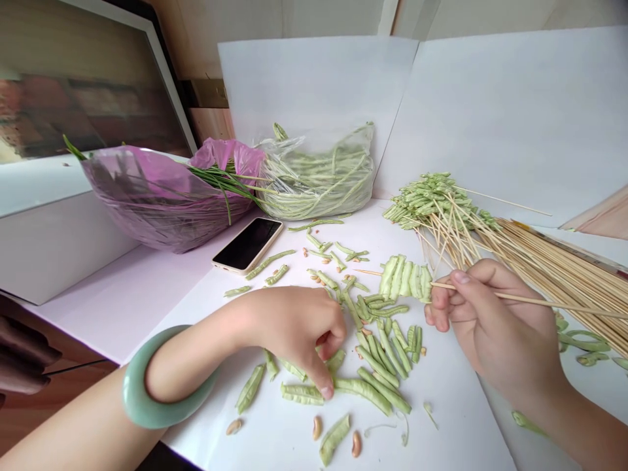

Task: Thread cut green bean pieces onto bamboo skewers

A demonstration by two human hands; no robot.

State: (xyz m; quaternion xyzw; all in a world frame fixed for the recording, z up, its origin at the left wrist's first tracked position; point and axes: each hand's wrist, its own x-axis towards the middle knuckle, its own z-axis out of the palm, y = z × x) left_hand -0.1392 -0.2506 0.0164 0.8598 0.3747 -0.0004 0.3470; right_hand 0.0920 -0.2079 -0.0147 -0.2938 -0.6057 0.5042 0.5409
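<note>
My right hand grips a thin bamboo skewer between thumb and fingers. Several short green bean pieces are threaded crosswise near its pointed end, which points left. Low over the white sheet, my left hand has its fingers curled and thumb pointing down. The thumb tip touches the end of a green bean piece; the other fingertips are partly hidden. Around it lie more cut bean pieces and a few loose seeds. A pale green bangle circles my left wrist.
A phone lies behind the left hand. Beyond it stand a purple bag of greens and a clear bag of long beans. At right are a pile of loaded skewers and many bare skewers.
</note>
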